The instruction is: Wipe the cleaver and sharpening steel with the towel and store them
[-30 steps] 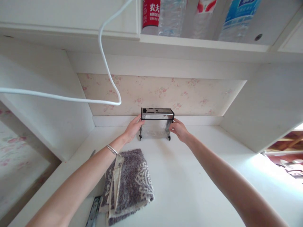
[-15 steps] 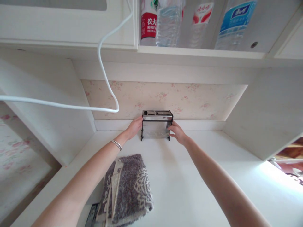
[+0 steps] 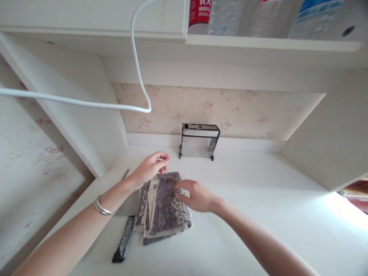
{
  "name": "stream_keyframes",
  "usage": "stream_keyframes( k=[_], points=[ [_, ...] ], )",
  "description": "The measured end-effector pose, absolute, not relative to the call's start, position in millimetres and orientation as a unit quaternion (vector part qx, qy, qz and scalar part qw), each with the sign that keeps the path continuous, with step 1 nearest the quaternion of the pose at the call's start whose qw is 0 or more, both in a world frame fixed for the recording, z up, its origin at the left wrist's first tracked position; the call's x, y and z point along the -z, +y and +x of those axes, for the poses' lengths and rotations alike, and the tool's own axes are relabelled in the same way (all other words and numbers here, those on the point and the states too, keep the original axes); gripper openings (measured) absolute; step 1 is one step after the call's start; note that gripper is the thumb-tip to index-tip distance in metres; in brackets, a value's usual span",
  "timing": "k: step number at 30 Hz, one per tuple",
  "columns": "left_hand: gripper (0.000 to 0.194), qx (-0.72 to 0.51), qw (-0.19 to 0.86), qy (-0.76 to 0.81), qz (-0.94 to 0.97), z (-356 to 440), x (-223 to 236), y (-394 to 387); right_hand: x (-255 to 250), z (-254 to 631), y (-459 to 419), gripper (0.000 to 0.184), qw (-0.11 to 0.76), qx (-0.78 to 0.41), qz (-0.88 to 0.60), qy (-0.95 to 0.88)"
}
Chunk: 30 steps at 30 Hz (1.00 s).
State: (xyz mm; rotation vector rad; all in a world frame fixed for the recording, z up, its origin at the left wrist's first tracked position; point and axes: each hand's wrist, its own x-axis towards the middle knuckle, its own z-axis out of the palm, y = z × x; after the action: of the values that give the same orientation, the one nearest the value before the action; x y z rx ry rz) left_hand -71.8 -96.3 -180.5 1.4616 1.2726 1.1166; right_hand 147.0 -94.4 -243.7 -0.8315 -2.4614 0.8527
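My left hand is at the far-left edge of a folded grey and cream patterned cloth, its fingers loosely bent and apart, with nothing seen in them. Over the cloth's right side is my right hand, thumb and fingers apart; whether they touch the cloth I cannot tell. Behind both hands a small clear box with a black and silver frame stands upright against the back wall, free of either hand.
A flat dark strip with a speckled face lies left of the cloth on the white counter. A white cable hangs in front at upper left. Several plastic bottles stand on the shelf above. Side panels flank the counter.
Both hands have let go of the framed box and come back toward me to the folded cloth. The view has shifted, uncovering more of the dark strip.
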Motion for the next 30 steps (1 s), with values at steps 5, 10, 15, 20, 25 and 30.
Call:
stream_keyframes(
  k=[5,10,15,20,25,30],
  points=[
    [0.023,-0.386,0.441,0.571,0.575,-103,180,-172,262,125,-123,0.09,0.034,-0.231,-0.173,-0.957],
    [0.025,-0.28,0.399,0.659,0.573,-139,222,-234,294,132,-128,0.076,0.053,-0.173,-0.25,-0.951],
    [0.031,-0.226,0.315,0.717,0.579,-153,272,-260,291,142,-132,0.057,0.13,-0.141,-0.406,-0.894],
    [0.042,-0.088,0.202,0.753,0.62,-143,287,-260,275,154,-120,0.034,0.263,-0.294,-0.576,-0.716],
    [0.033,-0.031,0.112,0.766,0.632,-132,286,-246,277,169,-114,0.031,0.448,-0.642,-0.465,-0.412],
    [0.031,-0.115,0.203,0.766,0.599,-134,280,-228,273,185,-118,0.019,0.484,-0.745,-0.376,-0.262]
  ],
)
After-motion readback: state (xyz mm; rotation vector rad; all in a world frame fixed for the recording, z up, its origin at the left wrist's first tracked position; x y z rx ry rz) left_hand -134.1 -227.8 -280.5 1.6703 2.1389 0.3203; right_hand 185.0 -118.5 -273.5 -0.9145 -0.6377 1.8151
